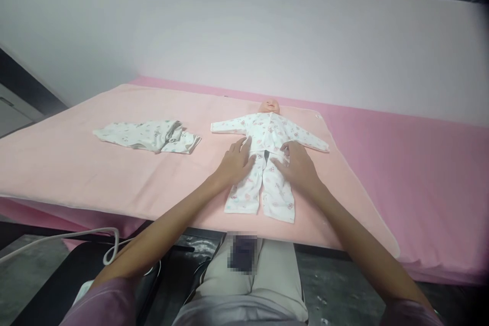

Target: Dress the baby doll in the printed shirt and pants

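A doll [270,107] lies on its back on a pink mat, dressed in a white patterned top [267,130] with both sleeves spread outward. White patterned trousers [278,193] extend below the top, toward me. My left hand [237,161] rests at the trousers' left side near the waist, its fingers apart. On the other side, my right hand [297,163] touches the waist area with bent fingers, at the lower edge of the top; whether fabric is pinched there is hard to tell.
A folded white patterned garment [147,135] lies left of the doll on the pink mat [114,178]. Behind stands a white partition [267,41]. A white cable [76,234] loops at the lower left, over a black chair [61,285].
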Action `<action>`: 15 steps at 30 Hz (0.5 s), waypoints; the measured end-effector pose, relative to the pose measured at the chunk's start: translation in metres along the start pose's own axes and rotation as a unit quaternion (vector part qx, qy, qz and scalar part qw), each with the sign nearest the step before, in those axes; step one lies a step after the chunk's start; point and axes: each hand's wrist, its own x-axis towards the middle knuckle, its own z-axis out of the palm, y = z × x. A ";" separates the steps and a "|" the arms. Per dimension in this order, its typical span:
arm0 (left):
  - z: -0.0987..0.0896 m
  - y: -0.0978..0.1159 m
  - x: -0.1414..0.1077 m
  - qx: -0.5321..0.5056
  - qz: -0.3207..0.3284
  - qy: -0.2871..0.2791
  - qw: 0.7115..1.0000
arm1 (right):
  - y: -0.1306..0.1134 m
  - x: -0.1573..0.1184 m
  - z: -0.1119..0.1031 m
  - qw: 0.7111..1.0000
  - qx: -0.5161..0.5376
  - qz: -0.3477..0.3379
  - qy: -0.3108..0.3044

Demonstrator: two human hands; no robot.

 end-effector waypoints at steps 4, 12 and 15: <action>-0.002 0.020 -0.053 0.012 -0.096 0.011 0.995 | -0.015 -0.050 0.005 0.999 -0.034 0.030 -0.010; -0.015 0.034 -0.074 0.029 -0.139 -0.108 0.984 | -0.012 -0.078 0.000 0.975 -0.044 0.139 -0.166; -0.023 0.032 -0.067 -0.027 -0.151 -0.138 0.979 | -0.015 -0.068 -0.001 0.969 -0.031 0.141 -0.200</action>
